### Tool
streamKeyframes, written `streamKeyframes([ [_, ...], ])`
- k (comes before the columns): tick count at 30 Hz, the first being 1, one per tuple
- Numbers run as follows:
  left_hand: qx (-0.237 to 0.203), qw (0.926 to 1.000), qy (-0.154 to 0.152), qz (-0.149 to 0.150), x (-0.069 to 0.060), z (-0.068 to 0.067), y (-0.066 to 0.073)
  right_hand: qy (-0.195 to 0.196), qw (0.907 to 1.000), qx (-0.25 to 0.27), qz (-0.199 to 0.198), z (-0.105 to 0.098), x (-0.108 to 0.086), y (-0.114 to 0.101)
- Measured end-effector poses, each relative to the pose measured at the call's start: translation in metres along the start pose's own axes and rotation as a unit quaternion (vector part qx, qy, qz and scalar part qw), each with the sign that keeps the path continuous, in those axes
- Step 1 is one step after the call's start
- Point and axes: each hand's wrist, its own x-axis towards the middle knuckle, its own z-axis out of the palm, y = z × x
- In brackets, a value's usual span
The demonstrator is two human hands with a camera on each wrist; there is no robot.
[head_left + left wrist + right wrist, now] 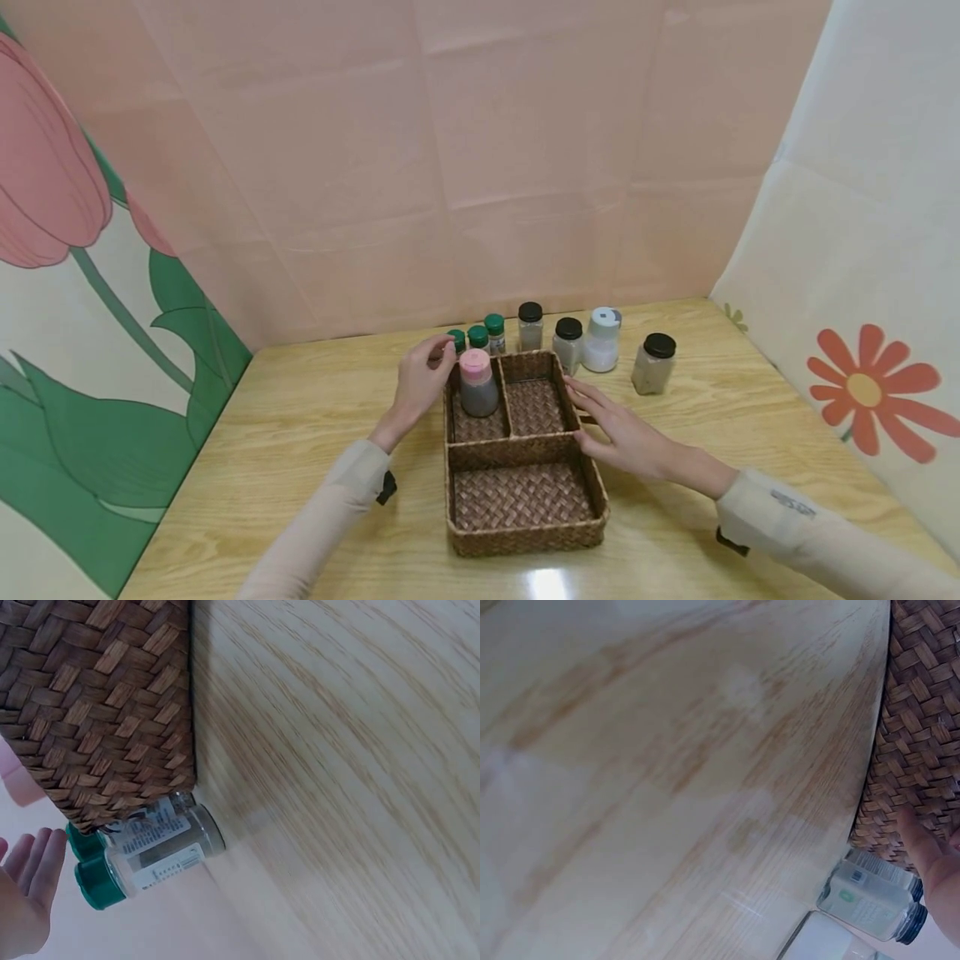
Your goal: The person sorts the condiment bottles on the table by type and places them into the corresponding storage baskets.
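Currently, the bottle (pixel 479 393) is seated upright in the 11 o'clock compartment of the basket (pixel 527 542), as seen from the head camera. The left hand (pixel 420 379) is positioned at 10 o'clock, near the green-capped jars (pixel 478 337), its fingers extended side by side. The right hand (pixel 626 433) is placed at 2 o'clock, thumb and fingers spread, fingertips rested against the basket wall.

Green-capped jars (pixel 156 856) just beside a woven basket (pixel 105 705) on wood-grain table (pixel 337 765).
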Motion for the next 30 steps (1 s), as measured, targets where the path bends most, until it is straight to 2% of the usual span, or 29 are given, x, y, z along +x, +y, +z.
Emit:
streamKeyframes([
  [5,-0.009,0.9990,0.025,0.036,0.001,-0.002,-0.002,-0.001,1.0000,0.002,0.001,0.000,0.000,0.000],
  [15,0.001,0.9968,0.058,0.055,0.004,-0.007,-0.005,-0.001,1.0000,0.006,-0.001,0.001,0.000,0.000],
  [24,0.028,0.9947,0.083,0.055,0.007,-0.006,-0.016,0.001,1.0000,0.001,-0.001,0.001,0.000,0.000],
  [30,0.033,0.9971,0.063,0.024,0.006,-0.006,-0.021,0.003,1.0000,0.005,-0.003,0.001,0.000,0.000],
])
